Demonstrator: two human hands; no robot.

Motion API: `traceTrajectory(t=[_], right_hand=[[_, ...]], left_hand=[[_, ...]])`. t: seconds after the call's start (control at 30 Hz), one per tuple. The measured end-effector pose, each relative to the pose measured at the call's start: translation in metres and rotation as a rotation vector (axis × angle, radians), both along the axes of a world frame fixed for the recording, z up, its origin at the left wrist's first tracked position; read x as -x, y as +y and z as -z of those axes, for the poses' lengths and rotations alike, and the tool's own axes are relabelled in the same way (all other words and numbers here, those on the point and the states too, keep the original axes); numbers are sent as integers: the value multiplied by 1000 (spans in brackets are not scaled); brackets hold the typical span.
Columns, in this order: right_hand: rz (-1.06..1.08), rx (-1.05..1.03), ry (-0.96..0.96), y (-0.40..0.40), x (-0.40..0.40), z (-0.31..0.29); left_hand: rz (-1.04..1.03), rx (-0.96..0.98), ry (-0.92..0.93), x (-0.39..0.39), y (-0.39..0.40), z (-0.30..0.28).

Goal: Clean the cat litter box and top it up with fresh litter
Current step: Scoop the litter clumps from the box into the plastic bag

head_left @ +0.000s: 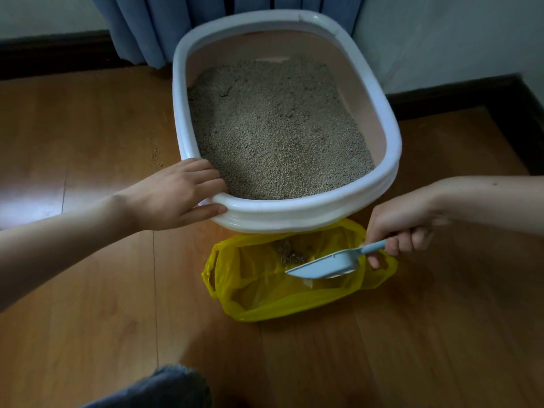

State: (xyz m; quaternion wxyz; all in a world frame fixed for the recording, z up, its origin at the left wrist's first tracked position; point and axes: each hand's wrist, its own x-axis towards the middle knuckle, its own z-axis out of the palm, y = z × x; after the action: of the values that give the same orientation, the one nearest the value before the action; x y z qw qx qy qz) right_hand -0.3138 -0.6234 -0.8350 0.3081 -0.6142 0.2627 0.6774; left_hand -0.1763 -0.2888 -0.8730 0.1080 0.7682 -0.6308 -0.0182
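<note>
White plastic forms the rim of the litter box (394, 136), and the left hand (173, 195) grips that rim at its near left corner: the fingers (206, 175) curl over the top edge into the box, just above the litter (276, 125), while the thumb (206, 212) presses against the outer wall below the lip. The right hand (397, 225) is closed around the handle of a pale blue scoop (326, 265), fingers wrapped under it and knuckles up. The scoop's blade points left and hangs over the open mouth of a yellow plastic bag (265, 301), which lies on the floor touching the near wall of the box. A small heap of clumped litter (290, 253) sits inside the bag, just beyond the scoop's tip.

Everything rests on a wooden plank floor (88, 290) with a warm orange tone and a bright patch of glare at the left. A few stray granules (156, 157) lie on the boards left of the box. Behind the box hangs a blue curtain (141, 28), with pale walls and a dark skirting board (56, 51) on either side. A knee in grey-blue fabric (164, 390) shows at the bottom edge.

The box is a deep oval tub, its inner wall pinkish beige. Greyish-tan granules cover its bottom unevenly, with shallow dips and ridges, and a strip of bare bottom shows at the far end.
</note>
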Motion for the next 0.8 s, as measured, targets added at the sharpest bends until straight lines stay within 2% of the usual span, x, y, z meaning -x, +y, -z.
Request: traceTrajectory(t=[0.07, 0.2, 0.33, 0.43, 0.57, 0.7, 0.8], right_hand=[[-52, -6, -48, 0, 2, -1], [-313, -56, -403, -2, 3, -4], [-350, -220, -679, -4, -1, -12], [-377, -217, -848, -5, -5, -18], [-456, -165, -906, -3, -8, -15], [-672, 8, -914, 1, -2, -2], [-914, 114, -1052, 10, 7, 3]], left_hand=[[-4, -1, 6, 0, 1, 0], [-6, -6, 7, 0, 0, 1], [-5, 1, 0, -1, 0, 2], [-3, 13, -7, -1, 0, 3], [-4, 12, -9, -1, 0, 3], [-5, 2, -5, -1, 0, 4], [-6, -3, -8, -1, 0, 5]])
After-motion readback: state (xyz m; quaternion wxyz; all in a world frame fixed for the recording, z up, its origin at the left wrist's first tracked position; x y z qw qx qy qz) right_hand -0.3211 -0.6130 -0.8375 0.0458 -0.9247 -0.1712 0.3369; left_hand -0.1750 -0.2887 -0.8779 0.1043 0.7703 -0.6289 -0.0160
